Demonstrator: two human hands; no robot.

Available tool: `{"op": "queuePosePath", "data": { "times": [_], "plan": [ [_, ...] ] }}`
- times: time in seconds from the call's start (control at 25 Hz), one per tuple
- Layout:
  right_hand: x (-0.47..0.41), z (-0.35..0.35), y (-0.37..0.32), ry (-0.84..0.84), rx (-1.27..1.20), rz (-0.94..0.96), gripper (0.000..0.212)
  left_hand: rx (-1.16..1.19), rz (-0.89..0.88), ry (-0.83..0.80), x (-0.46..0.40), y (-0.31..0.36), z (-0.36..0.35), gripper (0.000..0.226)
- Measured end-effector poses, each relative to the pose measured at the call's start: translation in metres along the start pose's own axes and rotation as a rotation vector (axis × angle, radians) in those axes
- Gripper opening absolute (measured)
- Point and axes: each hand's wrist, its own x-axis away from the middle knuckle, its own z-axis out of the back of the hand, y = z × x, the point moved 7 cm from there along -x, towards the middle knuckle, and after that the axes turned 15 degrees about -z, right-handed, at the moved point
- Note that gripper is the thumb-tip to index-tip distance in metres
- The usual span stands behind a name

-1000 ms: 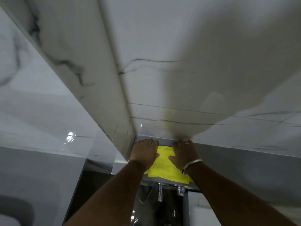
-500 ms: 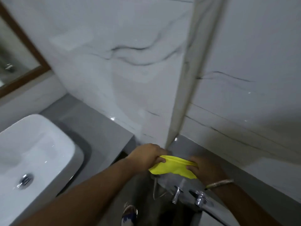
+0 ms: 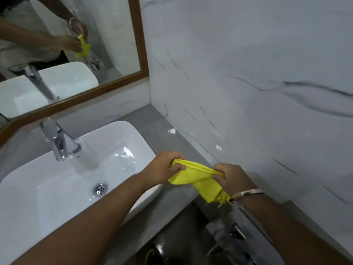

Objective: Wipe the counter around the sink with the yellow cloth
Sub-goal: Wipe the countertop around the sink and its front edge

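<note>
The yellow cloth (image 3: 198,180) is bunched and stretched between both hands, held in the air above the grey counter (image 3: 152,129) just right of the white sink (image 3: 57,188). My left hand (image 3: 166,167) grips its left end. My right hand (image 3: 231,176), with a metal bangle at the wrist, grips the right end, and a loose corner of cloth hangs down below that hand. The counter strip to the right of the basin shows wet drops.
A chrome tap (image 3: 57,140) stands at the back of the sink. A wood-framed mirror (image 3: 141,44) hangs behind it. A marble wall (image 3: 248,92) closes the right side. Below the counter edge, chrome valves (image 3: 235,232) stick out over a dark floor.
The cloth was pressed flat on a low ledge under both hands; both hands have lifted it, bunched, and carried it left to above the counter by the sink. The view swung to the basin.
</note>
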Motion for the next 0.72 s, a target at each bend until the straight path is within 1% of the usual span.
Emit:
{"op": "queuePosePath", "data": {
  "times": [0.08, 0.16, 0.24, 0.32, 0.4, 0.44, 0.48, 0.56, 0.6, 0.64, 0.72],
  "plan": [
    [-0.035, -0.012, -0.016, 0.012, -0.013, -0.042, 0.019, 0.026, 0.014, 0.022, -0.011, -0.037, 0.016, 0.016],
    [-0.060, -0.017, -0.021, 0.027, -0.023, -0.092, 0.024, 0.015, -0.008, 0.024, -0.026, -0.056, 0.024, 0.019],
    [-0.084, -0.025, -0.017, 0.035, -0.006, -0.145, 0.029, 0.014, 0.005, 0.007, -0.043, -0.076, 0.026, 0.023],
    [-0.106, -0.036, -0.011, 0.023, -0.011, -0.186, 0.032, -0.021, 0.041, -0.077, -0.062, -0.100, 0.020, 0.028],
    [-0.127, -0.048, -0.003, -0.037, -0.004, -0.210, 0.036, -0.059, 0.069, -0.210, -0.079, -0.119, 0.012, 0.033],
    [-0.138, -0.054, 0.000, -0.075, 0.009, -0.209, 0.040, -0.071, 0.085, -0.262, -0.085, -0.127, 0.009, 0.035],
    [-0.149, -0.061, 0.003, -0.106, 0.017, -0.209, 0.039, -0.079, 0.106, -0.289, -0.090, -0.133, 0.008, 0.037],
    [-0.170, -0.074, 0.008, -0.130, 0.039, -0.222, 0.029, -0.092, 0.150, -0.255, -0.094, -0.146, 0.011, 0.037],
    [-0.177, -0.077, 0.009, -0.100, 0.060, -0.229, 0.031, -0.116, 0.159, -0.210, -0.092, -0.149, 0.015, 0.036],
    [-0.183, -0.081, 0.010, -0.060, 0.102, -0.226, 0.040, -0.170, 0.165, -0.151, -0.087, -0.153, 0.024, 0.037],
    [-0.184, -0.095, 0.008, 0.013, 0.271, -0.155, 0.070, -0.339, 0.137, -0.001, -0.067, -0.160, 0.052, 0.043]
  ]
}}
